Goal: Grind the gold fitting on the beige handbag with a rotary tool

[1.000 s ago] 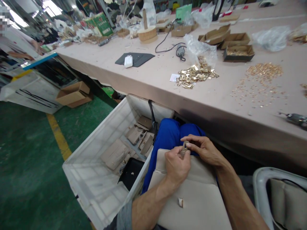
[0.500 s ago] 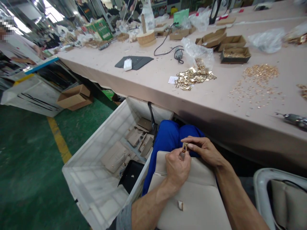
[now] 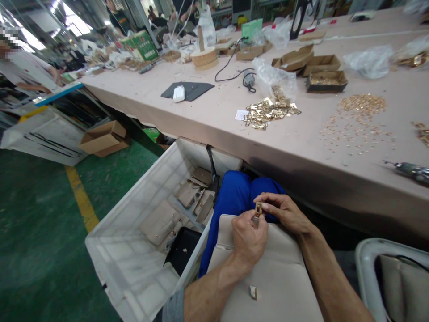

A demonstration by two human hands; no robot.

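Observation:
A beige handbag [image 3: 271,277] lies across my lap over blue trousers. Above its upper edge, my left hand [image 3: 250,235] pinches a small gold rectangular metal fitting [image 3: 258,209] between thumb and finger. From the other side the fingertips of my right hand [image 3: 284,212] close on the same fitting. On the face of the bag sits another small shiny metal piece [image 3: 253,292], below my left wrist and apart from both hands.
A white plastic bin [image 3: 110,268] with beige bags and a black one stands at my left. On the table ahead are gold fittings [image 3: 268,112], scattered small gold parts [image 3: 362,107] and a screwdriver-like tool [image 3: 410,170]. Another white container [image 3: 363,268] stands at right.
My hands stay almost in place; the gold fitting has turned slightly between my fingers. The whole view has shifted a little.

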